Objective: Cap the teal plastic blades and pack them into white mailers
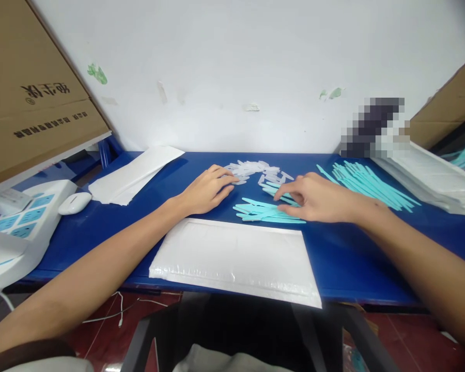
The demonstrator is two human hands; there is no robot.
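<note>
My left hand (208,191) lies palm down, fingers stretched out, its fingertips at the edge of a pile of small translucent white pieces (251,168). My right hand (312,199) is above a loose group of thin turquoise sticks (261,211). Its thumb and index finger are apart, with nothing visible between them; whether they touch the sticks I cannot tell. A larger bunch of turquoise sticks (372,183) lies beyond the right wrist. In front of both hands a flat white padded envelope (236,258) overhangs the table's near edge.
White paper sheets (135,175) lie at the back left of the blue table (112,227). A white power strip (27,227) and a small white case (75,203) are at left. White flat packs (442,175) are stacked at right. A cardboard box (39,98) rises at left.
</note>
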